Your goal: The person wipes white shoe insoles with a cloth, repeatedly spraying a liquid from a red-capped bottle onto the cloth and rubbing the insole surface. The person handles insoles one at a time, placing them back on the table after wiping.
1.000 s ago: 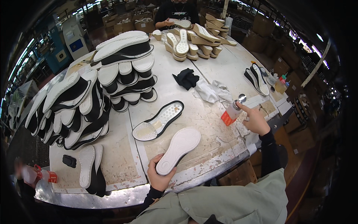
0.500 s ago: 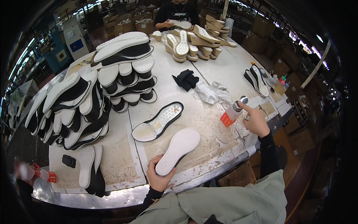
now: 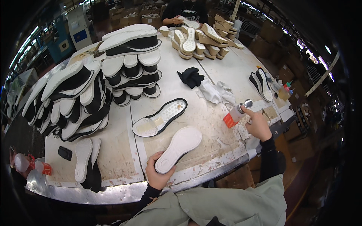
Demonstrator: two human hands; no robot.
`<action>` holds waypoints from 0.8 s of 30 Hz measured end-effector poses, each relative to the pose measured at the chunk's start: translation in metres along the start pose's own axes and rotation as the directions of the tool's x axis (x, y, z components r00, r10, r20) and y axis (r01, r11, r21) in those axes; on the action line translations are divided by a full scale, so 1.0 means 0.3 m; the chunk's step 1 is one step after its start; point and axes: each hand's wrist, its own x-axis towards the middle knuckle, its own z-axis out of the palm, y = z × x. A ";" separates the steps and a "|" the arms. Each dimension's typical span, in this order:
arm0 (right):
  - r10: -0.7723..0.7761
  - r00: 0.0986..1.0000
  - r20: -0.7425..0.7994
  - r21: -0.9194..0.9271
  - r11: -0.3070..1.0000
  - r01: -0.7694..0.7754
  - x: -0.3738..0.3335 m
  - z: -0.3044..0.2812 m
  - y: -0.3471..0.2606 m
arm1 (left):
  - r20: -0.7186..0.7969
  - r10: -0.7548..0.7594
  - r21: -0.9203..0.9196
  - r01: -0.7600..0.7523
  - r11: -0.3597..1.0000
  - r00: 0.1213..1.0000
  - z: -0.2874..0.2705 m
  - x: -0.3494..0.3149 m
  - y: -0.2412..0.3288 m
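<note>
My left hand (image 3: pixel 158 174) is closed around one end of a shoe sole (image 3: pixel 180 148), its white patterned bottom facing up and a dark side edge showing. My right hand (image 3: pixel 258 125) reaches to a dispenser bottle (image 3: pixel 234 115) with a metal top and a red label. Its index finger is stretched out and touches the metal top; the thumb stands apart and the other fingers are curled. Beyond the held sole lies a black-rimmed sole (image 3: pixel 161 118), hollow side up, with a clear piece across its front part.
Stacked black-and-white wedge soles (image 3: pixel 130 60) fill the left side. Tan wedge soles (image 3: pixel 203 41) are piled before a person (image 3: pixel 184 15) at the far side. A black cloth (image 3: pixel 190 77) and white cloth (image 3: pixel 215 91) lie mid-table. Another person's hand (image 3: pixel 23 171) holds a bottle at far left.
The whole view has shifted slightly. My left hand keeps hold of the sole, and my right finger stays on the bottle's top. The other person's hand and bottle at far left have moved.
</note>
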 end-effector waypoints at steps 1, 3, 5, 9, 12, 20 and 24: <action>0.017 1.000 -0.023 0.021 1.000 -0.016 0.004 0.000 0.000 | 0.000 -0.004 -0.001 0.004 1.000 1.000 0.001 0.000 0.001; 0.047 0.996 -0.071 0.065 0.997 -0.042 0.021 -0.016 -0.022 | -0.005 -0.009 0.000 0.009 1.000 1.000 0.000 -0.002 0.004; 0.003 0.999 -0.039 0.043 0.999 -0.001 0.009 -0.001 0.003 | -0.004 -0.003 0.006 0.003 1.000 1.000 0.000 -0.003 0.004; 0.108 0.994 -0.026 0.097 0.990 -0.105 0.019 -0.021 -0.031 | 0.000 0.015 0.042 -0.015 0.999 1.000 -0.004 -0.001 0.000; 0.054 0.999 -0.005 0.086 0.995 -0.053 0.013 0.000 -0.012 | -0.009 0.016 0.038 -0.016 0.999 1.000 -0.003 -0.004 -0.002; 0.120 0.987 -0.106 0.180 0.979 -0.100 -0.004 0.010 0.000 | -0.002 0.007 0.025 -0.007 1.000 1.000 -0.001 -0.002 0.008; 0.333 0.932 -0.144 0.606 0.774 -0.183 -0.050 0.050 -0.022 | -0.007 0.005 0.030 -0.005 1.000 1.000 -0.001 0.000 0.006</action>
